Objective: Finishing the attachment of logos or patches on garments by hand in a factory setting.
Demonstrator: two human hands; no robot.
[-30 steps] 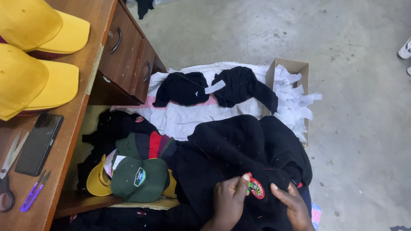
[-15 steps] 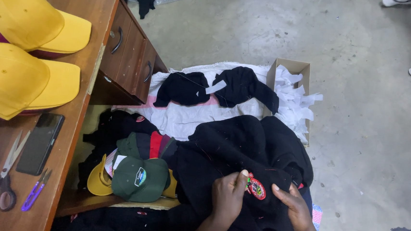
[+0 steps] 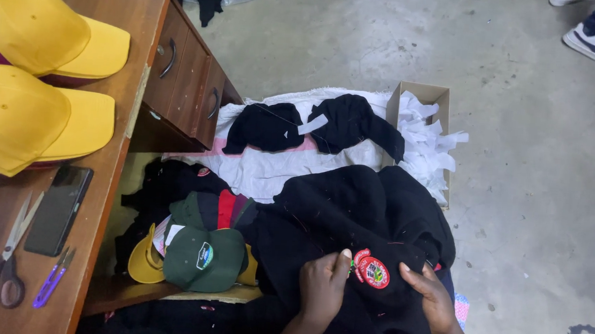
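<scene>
Down at the bottom edge of the view, a black garment [image 3: 363,220] lies bunched over the person's lap, so its round red embroidered badge [image 3: 372,271] faces up between both hands. The left hand [image 3: 322,287] presses flat on the cloth with its thumb touching the badge's left rim, seemingly pinning it in place; the right hand [image 3: 428,298] rests on the fabric just right of the badge, fingers curled lightly, gripping nothing that I can make out. Beside the lap a heap of caps, a green cap [image 3: 204,258] on top, sits close, within reach. Along the worktop [image 3: 112,168] at left lie two yellow caps [image 3: 32,124], a phone [image 3: 58,209], scissors [image 3: 1,268] and purple snips [image 3: 52,287]. On the floor [image 3: 521,169] beyond, a cardboard box [image 3: 424,102] spills white strips.
</scene>
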